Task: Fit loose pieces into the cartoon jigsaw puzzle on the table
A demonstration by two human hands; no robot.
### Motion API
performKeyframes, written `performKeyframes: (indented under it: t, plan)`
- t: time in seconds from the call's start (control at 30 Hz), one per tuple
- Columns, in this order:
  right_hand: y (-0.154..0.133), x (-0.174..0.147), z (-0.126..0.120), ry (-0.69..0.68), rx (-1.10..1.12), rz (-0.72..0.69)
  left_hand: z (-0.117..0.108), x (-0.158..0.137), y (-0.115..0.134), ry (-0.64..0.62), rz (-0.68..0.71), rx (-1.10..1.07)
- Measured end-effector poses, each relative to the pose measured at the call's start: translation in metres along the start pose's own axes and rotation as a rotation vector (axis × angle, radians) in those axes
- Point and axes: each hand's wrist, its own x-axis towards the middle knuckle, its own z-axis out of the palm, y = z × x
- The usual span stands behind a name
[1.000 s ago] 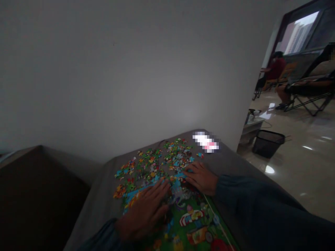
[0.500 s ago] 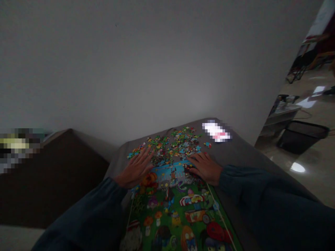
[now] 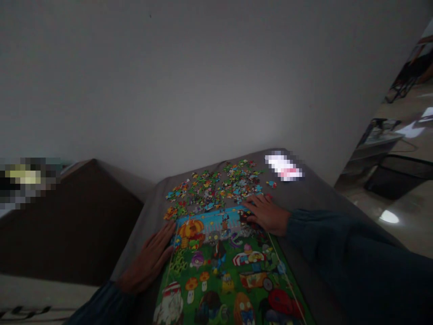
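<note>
A jigsaw board printed with cartoon plants and zombies (image 3: 216, 266) lies on the grey-covered table in front of me. Along its left edge rests my left hand (image 3: 150, 257), flat, fingers stretched toward the upper left corner, holding nothing. My right hand (image 3: 265, 213) lies flat over the upper right corner with its fingers pointing left. Beyond the board's top edge spreads a heap of loose jigsaw pieces (image 3: 233, 180). A small cluster of orange and green pieces (image 3: 175, 210) sits just past my left fingertips.
A blurred-out bright phone-like object (image 3: 284, 166) lies at the table's far right, with a lone piece (image 3: 271, 184) near it. Behind the table rises a grey wall (image 3: 216, 81). A dark brown box-like surface (image 3: 67, 225) stands left. On the floor at right is a black bin (image 3: 395, 180).
My left hand has moved from the loose pieces back down to the board's left edge, uncovering pieces and the upper left corner. My right hand has stayed nearly in place.
</note>
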Motion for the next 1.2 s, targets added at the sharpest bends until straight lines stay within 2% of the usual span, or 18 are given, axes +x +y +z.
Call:
performKeyframes:
  t: [0.13, 0.23, 0.43, 0.57, 0.7, 0.97, 1.2]
  plan:
    - [-0.004, -0.007, -0.003, -0.015, 0.025, -0.032, -0.003, 0.019, -0.011, 0.053, -0.027, 0.020]
    - [-0.007, -0.012, -0.004, -0.015, 0.033, -0.056, -0.001, 0.026, -0.013, -0.013, -0.006, 0.023]
    - [-0.009, -0.015, -0.001, 0.007, 0.006, -0.077, 0.002, 0.018, -0.014, -0.068, -0.004, 0.029]
    - [-0.010, -0.014, -0.002, 0.006, 0.010, -0.074, -0.004, 0.020, -0.021, -0.060, -0.072, 0.070]
    - [-0.011, -0.014, -0.005, -0.012, 0.032, -0.076, -0.005, 0.049, -0.023, 0.042, -0.108, 0.112]
    - [-0.012, -0.014, -0.010, -0.044, 0.056, -0.057, 0.009, 0.130, -0.012, 0.038, -0.074, 0.105]
    - [-0.014, -0.012, -0.018, -0.078, 0.048, -0.041, 0.008, 0.142, -0.033, 0.003, -0.047, 0.101]
